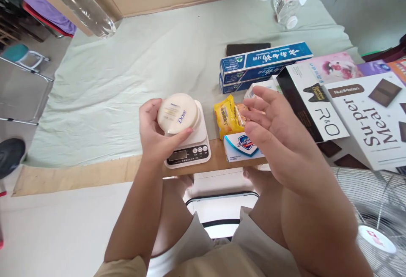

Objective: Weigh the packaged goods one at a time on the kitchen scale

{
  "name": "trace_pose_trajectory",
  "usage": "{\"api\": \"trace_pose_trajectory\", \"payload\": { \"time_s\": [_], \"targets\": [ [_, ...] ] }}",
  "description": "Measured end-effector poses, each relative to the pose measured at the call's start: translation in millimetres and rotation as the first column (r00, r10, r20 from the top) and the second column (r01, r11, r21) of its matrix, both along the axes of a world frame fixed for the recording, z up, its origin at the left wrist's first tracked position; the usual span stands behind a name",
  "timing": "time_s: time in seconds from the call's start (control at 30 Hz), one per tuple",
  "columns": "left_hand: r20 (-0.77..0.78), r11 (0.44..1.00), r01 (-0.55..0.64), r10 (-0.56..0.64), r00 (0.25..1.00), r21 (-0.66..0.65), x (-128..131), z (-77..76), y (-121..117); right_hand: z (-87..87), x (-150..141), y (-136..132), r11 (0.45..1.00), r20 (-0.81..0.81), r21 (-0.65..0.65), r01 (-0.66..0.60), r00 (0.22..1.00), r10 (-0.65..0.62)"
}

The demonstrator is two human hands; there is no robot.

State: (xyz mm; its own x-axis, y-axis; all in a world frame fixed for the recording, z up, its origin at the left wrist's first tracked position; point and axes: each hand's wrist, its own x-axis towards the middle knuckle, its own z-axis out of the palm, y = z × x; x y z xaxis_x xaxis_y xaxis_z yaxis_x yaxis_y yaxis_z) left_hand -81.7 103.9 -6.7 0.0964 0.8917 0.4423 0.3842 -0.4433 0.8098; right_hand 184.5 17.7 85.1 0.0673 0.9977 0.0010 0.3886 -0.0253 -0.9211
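My left hand [155, 131] is wrapped round a round white Dove jar [177, 113], lid facing up, over a white digital kitchen scale [203, 131]. Whether the jar rests on the scale's plate I cannot tell. The scale's small display [177, 155] looks dark. My right hand [272, 129] hovers above the soaps with its fingers apart, holding nothing. Below its fingertips lie a yellow soap packet [226, 116] and a white and blue Safeguard soap box [242, 146]. Another white box [253, 91] is partly hidden behind the fingers.
Blue toothpaste boxes [263, 63] are stacked behind the soaps. To the right lie a black and white R&O box [312, 103] and a Su-per Meal box [368, 116]. A clear plastic bottle [283, 4] lies at the back right. A wire fan guard [374, 196] stands at the lower right.
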Motion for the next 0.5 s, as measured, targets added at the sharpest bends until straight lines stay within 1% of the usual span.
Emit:
{"api": "trace_pose_trajectory", "payload": {
  "time_s": [0.07,0.13,0.23,0.3,0.37,0.43,0.5],
  "targets": [
    [0.056,1.000,-0.018,0.018,0.998,0.004,0.4,3.1,1.5,2.3,6.4,-2.7,0.999,0.016,0.046,0.010,1.000,-0.011],
    [0.078,0.999,-0.034,0.033,0.996,0.012,4.6,8.7,4.6,4.0,12.7,-4.8,0.996,0.020,0.070,0.048,0.999,-0.049],
    [0.075,0.998,-0.057,0.054,0.996,0.040,20.2,19.5,17.2,5.1,20.2,-6.8,0.995,0.034,0.066,0.072,0.997,-0.074],
    [0.075,0.997,-0.067,0.064,0.995,0.039,34.9,25.3,32.5,5.3,23.6,-7.7,0.996,0.031,0.057,0.071,0.997,-0.072],
    [0.057,0.997,-0.076,0.077,0.995,-0.021,49.3,27.3,52.7,5.3,26.2,-8.3,0.994,-0.004,0.058,0.096,0.995,-0.096],
    [-0.012,0.990,-0.109,0.108,0.994,-0.085,61.2,23.7,75.0,5.3,28.5,-8.5,0.990,-0.047,0.072,0.119,0.992,-0.116],
    [-0.116,0.990,-0.117,0.108,0.987,-0.079,69.8,14.1,96.7,5.3,30.6,-8.2,0.989,-0.073,0.078,0.128,0.990,-0.122]
  ]
}}
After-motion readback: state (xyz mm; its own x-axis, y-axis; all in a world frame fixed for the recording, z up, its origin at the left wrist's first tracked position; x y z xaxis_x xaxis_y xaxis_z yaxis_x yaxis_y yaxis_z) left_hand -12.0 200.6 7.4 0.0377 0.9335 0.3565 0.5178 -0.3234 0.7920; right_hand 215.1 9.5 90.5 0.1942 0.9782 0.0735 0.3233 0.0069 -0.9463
